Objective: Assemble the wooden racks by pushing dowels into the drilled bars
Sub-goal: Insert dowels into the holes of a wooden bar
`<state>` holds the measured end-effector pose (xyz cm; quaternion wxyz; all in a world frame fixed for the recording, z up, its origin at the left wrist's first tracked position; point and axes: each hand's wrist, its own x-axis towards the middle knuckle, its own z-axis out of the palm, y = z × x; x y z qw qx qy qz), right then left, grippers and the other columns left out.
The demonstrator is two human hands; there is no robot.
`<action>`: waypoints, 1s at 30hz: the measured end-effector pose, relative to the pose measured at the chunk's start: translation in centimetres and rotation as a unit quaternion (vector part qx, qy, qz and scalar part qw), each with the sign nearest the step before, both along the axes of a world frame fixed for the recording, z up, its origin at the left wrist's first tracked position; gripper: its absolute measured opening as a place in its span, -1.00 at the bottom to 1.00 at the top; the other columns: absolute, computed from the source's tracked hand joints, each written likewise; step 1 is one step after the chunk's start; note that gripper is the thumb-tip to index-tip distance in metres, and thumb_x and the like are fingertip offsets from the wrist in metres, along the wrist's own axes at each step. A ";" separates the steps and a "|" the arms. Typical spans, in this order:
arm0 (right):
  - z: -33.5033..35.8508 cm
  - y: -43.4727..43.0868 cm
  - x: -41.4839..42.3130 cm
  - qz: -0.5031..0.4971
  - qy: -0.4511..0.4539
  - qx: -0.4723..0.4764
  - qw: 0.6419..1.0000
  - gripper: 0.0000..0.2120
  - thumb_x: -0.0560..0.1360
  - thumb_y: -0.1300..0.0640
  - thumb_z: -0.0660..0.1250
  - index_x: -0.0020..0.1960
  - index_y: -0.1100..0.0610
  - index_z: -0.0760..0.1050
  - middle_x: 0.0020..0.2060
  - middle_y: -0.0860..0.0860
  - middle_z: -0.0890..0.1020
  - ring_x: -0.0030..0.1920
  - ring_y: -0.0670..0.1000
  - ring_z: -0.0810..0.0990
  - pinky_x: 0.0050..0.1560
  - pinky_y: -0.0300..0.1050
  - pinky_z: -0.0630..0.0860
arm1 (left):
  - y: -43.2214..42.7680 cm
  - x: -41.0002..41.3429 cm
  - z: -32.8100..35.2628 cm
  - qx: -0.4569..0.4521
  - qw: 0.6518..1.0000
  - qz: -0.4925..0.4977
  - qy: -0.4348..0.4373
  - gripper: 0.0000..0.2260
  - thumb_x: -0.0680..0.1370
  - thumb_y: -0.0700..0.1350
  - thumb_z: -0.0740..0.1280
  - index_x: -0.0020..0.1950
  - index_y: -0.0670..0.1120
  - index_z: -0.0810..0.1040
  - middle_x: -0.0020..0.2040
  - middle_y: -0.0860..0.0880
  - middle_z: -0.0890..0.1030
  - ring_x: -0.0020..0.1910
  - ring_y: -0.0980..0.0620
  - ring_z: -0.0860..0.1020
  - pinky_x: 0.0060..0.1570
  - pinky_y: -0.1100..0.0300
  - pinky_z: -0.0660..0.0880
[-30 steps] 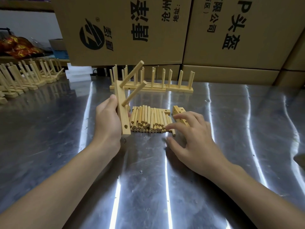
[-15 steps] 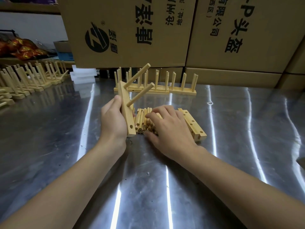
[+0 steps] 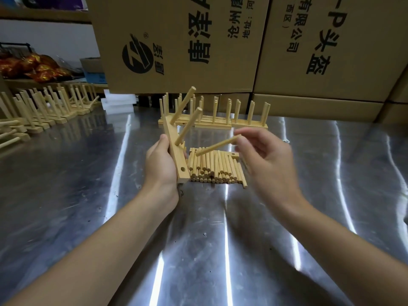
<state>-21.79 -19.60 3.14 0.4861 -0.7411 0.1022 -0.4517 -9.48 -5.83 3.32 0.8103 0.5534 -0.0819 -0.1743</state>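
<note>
- Head view, the only one there is: the left grip (image 3: 161, 164) is clenched round a drilled bar (image 3: 174, 151), holding it nearly upright and tipped back a little, just above the shiny metal desk (image 3: 88, 195).
- Two fitted dowels (image 3: 188, 125) sit in the bar's upper holes and slant up to the right. There's a bare hole near the bottom end.
- The right grip (image 3: 265, 160) (kinda blurry) pinches a single dowel (image 3: 217, 145) by one end. The free end points down-left at the bar but isn't touching it.
- That dowel hangs right over the dowel pile (image 3: 214, 166), which lies on the desk just right of the bar's lower end, between both arms.
- A spare bar (image 3: 234, 154) peeks out behind the pile, mostly hidden by the right grip.
- Finished racks (image 3: 212, 122) stand further back at the foot of the big cardboard boxes (image 3: 176, 40). The raised bar and its dowels cover part of them.
- Far left: more racks (image 3: 44, 109) in rows, some white blocks (image 3: 117, 103), and red-orange packets (image 3: 28, 67) behind them.
</note>
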 end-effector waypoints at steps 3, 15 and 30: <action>-0.1 0.1 -2.6 0.070 -0.012 0.097 0.993 -0.84 0.65 0.20 0.40 0.14 0.02 0.71 -0.01 0.05 0.77 0.05 0.04 0.75 0.05 -0.17 0.65 | -0.5 -0.8 -0.2 -0.013 0.998 -0.040 0.035 -0.61 0.78 0.11 0.11 0.26 -0.14 0.59 -0.28 0.01 0.51 -0.42 0.12 0.43 -0.40 0.24 0.39; -2.3 0.6 -5.1 0.089 -0.026 0.006 0.996 -0.78 0.65 0.28 0.38 0.19 0.02 0.68 0.05 -0.01 0.77 0.12 0.04 0.75 0.12 -0.23 0.62 | -1.2 -2.0 -0.7 0.024 0.997 -0.075 -0.009 -0.61 0.76 0.17 0.16 0.18 -0.09 0.62 -0.25 0.02 0.54 -0.31 0.09 0.49 -0.32 0.18 0.45; -1.9 -0.5 -5.8 0.054 0.066 -0.124 0.989 -0.92 0.63 0.03 0.43 0.02 0.00 0.68 -0.18 -0.05 0.72 -0.20 -0.05 0.65 -0.21 -0.35 0.44 | -1.3 -2.2 -1.4 0.041 0.996 -0.007 -0.078 -0.63 0.76 0.19 0.12 0.13 0.00 0.62 -0.12 0.01 0.58 -0.22 0.13 0.56 -0.31 0.26 0.53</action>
